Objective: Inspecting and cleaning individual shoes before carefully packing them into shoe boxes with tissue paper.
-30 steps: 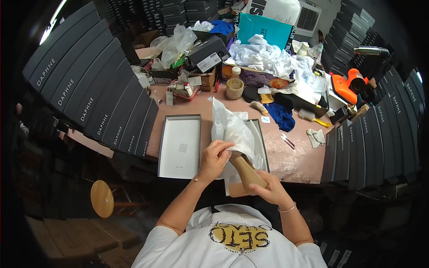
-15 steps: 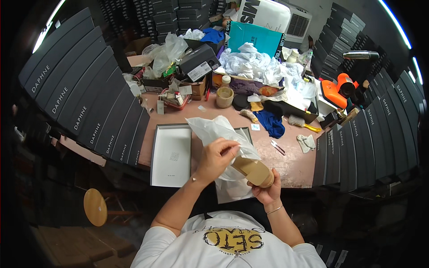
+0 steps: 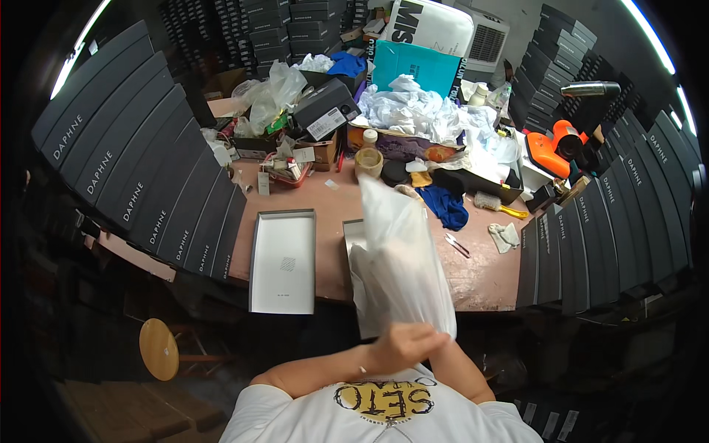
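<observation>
A translucent white bag (image 3: pixel 395 221) stands out in front of me, smeared by motion. A blurred tan shape shows faintly through its middle. My left hand (image 3: pixel 408 347) crosses to the right at the bag's near end, its fingers closed on the bag's edge. My right forearm runs up behind it; the right hand is hidden by the left hand and the bag, so its fingers do not show. Beneath the bag lies an open grey shoe box (image 3: pixel 353 227), largely covered. Left of it rests a box lid (image 3: pixel 283 255), white inside face up.
Tall stacks of dark shoe boxes (image 3: pixel 125 159) flank the table (image 3: pixel 487 284), with more boxes (image 3: pixel 613 221) at right. Thread snips (image 3: pixel 457 245), a rag (image 3: pixel 504 237), a yellow-handled brush (image 3: pixel 502 206) and a blue cloth (image 3: pixel 445 207) lie right of the bag. Crumpled paper (image 3: pixel 410 107) fills a box behind.
My left hand has drawn the bag's edge toward me and to the right. The bag now covers the tan shoe that my right hand was holding in plain sight.
</observation>
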`<action>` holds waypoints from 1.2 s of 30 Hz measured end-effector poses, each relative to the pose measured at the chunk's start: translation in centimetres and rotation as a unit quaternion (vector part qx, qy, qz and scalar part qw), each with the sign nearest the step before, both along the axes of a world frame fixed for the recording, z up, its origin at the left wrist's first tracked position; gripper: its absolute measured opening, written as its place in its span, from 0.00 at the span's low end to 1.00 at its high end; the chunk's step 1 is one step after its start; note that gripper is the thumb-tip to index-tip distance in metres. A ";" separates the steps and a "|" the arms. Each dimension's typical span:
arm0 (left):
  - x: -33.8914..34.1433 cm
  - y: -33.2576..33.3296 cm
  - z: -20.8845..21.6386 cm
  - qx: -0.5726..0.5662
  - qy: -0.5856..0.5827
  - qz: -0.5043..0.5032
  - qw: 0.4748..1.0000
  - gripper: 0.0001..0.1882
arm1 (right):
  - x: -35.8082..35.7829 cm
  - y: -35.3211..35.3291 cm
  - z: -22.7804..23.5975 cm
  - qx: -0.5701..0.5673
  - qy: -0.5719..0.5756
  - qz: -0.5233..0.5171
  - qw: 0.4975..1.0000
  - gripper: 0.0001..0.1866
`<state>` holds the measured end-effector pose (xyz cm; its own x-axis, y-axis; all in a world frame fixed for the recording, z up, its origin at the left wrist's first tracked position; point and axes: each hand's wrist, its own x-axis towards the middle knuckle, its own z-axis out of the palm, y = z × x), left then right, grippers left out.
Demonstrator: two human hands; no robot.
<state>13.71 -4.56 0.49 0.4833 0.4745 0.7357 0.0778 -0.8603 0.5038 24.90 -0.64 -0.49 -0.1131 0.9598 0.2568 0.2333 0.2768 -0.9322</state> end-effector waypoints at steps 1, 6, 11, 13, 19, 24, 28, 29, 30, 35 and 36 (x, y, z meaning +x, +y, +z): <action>0.9 -0.7 0.9 -0.016 -0.015 -0.008 1.000 0.19 | -0.2 0.0 0.0 0.024 -0.055 -0.004 0.998 0.25; -1.8 -1.1 -0.5 -0.049 -0.041 0.010 0.998 0.22 | 0.5 -0.5 -0.8 0.110 -0.323 0.007 0.940 0.25; -6.7 1.6 -1.5 -0.619 -0.437 -0.014 0.652 0.46 | -2.2 -1.8 -5.8 0.150 -0.252 0.092 0.952 0.22; -9.1 2.7 -4.0 -0.655 -0.367 0.107 0.652 0.39 | -5.8 -2.6 -8.7 0.150 -0.274 0.141 0.939 0.22; -16.9 4.9 2.3 -0.476 -0.121 0.110 0.864 0.43 | 2.4 -2.5 -7.0 -0.274 0.346 0.252 0.861 0.30; -3.7 7.7 -2.7 -0.464 -0.175 0.108 0.862 0.44 | 3.1 0.1 -9.1 -0.378 0.548 0.160 0.729 0.32; 1.5 7.4 -5.1 -0.359 0.009 0.124 0.925 0.42 | 6.5 -1.4 -7.6 -0.298 0.494 0.101 0.810 0.36; 2.2 7.1 -4.1 -0.345 0.076 0.104 0.930 0.41 | 8.3 -2.3 -7.4 -0.279 0.485 0.083 0.824 0.37; 1.8 8.2 -2.7 -0.292 0.284 0.088 0.909 0.39 | 10.0 -3.4 -7.0 -0.286 0.543 0.055 0.787 0.38; 1.3 15.6 -8.6 -0.036 0.335 0.188 0.923 0.21 | 14.2 -4.0 -4.4 -0.234 0.567 0.027 0.789 0.29; 2.0 16.2 -9.5 0.030 0.386 0.205 0.899 0.18 | 14.9 -3.7 -4.8 -0.243 0.539 -0.008 0.807 0.29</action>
